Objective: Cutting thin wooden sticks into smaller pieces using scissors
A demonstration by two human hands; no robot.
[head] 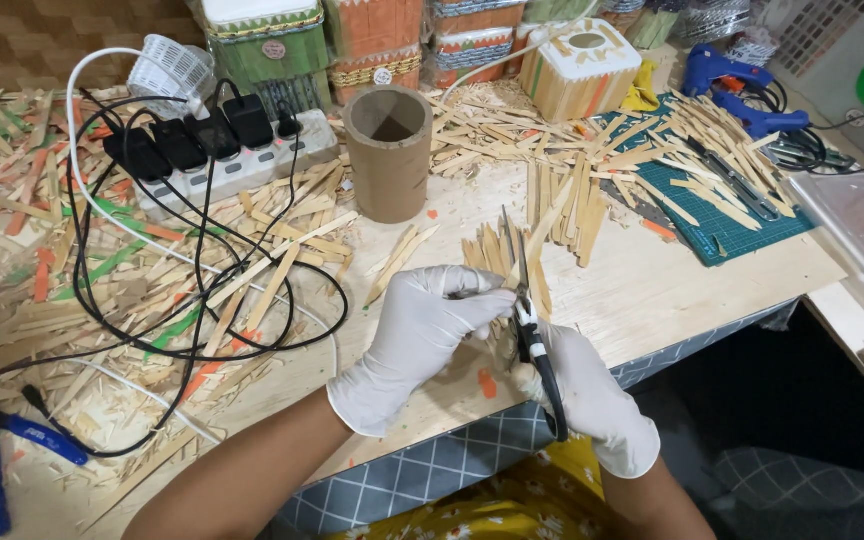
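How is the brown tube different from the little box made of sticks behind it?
The cardboard tube is round, while the stick box is square-sided. The cardboard tube is plain brown all over; the stick box is pale wood with some orange sticks. The cardboard tube is wide open on top, but the stick box has a lid with only a small round hole. Both stand upright on the table.

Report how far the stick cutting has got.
Done: cut slivers litter the table, and decorated boxes stand at the back. In hand: the left hand pinches a wooden stick while the right hand works scissors on it. Left: a pile of uncut sticks beside the cardboard tube.
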